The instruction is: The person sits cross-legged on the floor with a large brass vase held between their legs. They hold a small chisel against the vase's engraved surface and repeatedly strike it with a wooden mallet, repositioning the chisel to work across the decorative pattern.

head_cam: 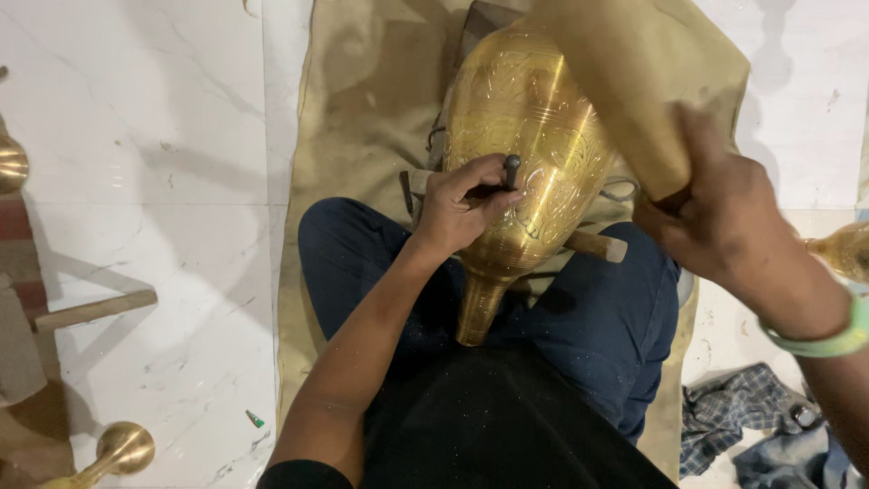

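Dark blue trousers point(597, 335) and a black shirt front point(489, 426) fill the bottom of the view, the person sitting cross-legged on a tan cloth point(362, 118) spread over white marble floor point(136, 118); lying across the lap is an engraved brass vase point(534, 136), its narrow neck pointing toward the body and its wide belly away; the left hand point(462, 213) rests on the vase's side, fingers curled tight around a small dark chisel point(510, 170) whose tip meets the metal; the right hand point(724, 222), raised just beside the vase, is closed around a blurred wooden mallet point(615, 81); a green band point(828, 340) circles that wrist; a wooden stick point(593, 244) pokes out beneath the vase; another wooden handle point(95, 310) lies on the floor to the left, well apart; crumpled checked cloth point(733, 412) sits at lower right
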Tool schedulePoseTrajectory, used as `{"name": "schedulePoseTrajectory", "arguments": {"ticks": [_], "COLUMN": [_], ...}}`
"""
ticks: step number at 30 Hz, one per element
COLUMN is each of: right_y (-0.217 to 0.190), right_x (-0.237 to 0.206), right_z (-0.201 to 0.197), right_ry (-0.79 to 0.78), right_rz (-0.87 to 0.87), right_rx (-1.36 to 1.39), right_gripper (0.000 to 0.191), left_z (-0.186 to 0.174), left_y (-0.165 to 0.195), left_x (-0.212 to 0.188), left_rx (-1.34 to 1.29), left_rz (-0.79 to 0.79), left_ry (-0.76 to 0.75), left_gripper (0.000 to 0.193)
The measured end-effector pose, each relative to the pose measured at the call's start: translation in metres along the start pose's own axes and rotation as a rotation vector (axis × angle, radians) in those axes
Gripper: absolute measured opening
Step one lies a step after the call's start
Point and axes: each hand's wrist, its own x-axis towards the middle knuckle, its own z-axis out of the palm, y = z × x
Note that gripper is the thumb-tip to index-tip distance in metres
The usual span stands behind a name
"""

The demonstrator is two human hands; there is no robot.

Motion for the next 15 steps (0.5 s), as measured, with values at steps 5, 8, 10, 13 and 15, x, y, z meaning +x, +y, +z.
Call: {"name": "schedulePoseTrajectory", "arguments": {"ticks": [5, 8, 10, 13, 15], "right_y": [0.0049, 0.0035, 0.0006, -0.0032, -0.0036], "right_x": [-0.0104, -0.0094, -0.0073, -0.0061, -0.0068], "right_z": [-0.0040, -0.0049, -0.0069, -0.0088, -0.0084], "right_ry": [-0.054, -0.012, -0.098, -0.102, 0.082], "right_rz": [-0.144, -0.080, -0.045, -0.103, -0.126], "right_rx": [-0.261, -0.085, -0.313, -0.461, 0.066], "right_gripper": [0.069, 0.083, 0.079, 0.064, 0.070], "left_z": [0.0003, -0.0005, -0.0007, -0.0015, -0.0015], "left_y": [-0.0020, -0.0016, -0.0016, -0.0009, -0.0001], "left_x": [0.0009, 0.0019, 0.0022, 0.0008, -0.0003], "left_rx": [-0.037, 0.000, 0.077, 0.027, -0.018], "left_rz": [0.020, -0.007, -0.027, -0.009, -0.002], "left_ry": [0.026, 0.003, -0.003, 0.013, 0.022], "left_gripper": [0.042, 0.042, 0.033, 0.038, 0.042]}}
